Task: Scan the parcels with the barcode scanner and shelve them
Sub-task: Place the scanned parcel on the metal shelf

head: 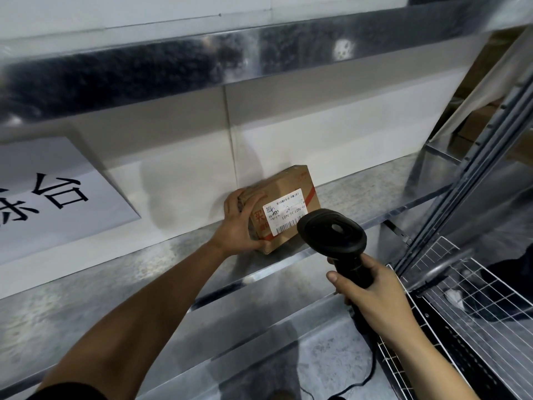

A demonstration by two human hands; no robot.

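A small brown cardboard parcel (291,192) with a white barcode label (285,211) rests on the metal shelf (115,272), close to the white back wall. My left hand (238,223) grips the parcel's left end, fingers over its top and thumb under its front corner. My right hand (372,290) holds the handle of a black barcode scanner (331,233). The scanner's head sits just in front of the label's lower right corner and covers part of the parcel's front.
A white sign with large black characters (54,197) leans on the wall at the left. Another metal shelf (230,53) runs overhead. A white wire basket (450,307) and a shelf upright (467,180) stand at the right. The scanner's cable (366,379) hangs down below.
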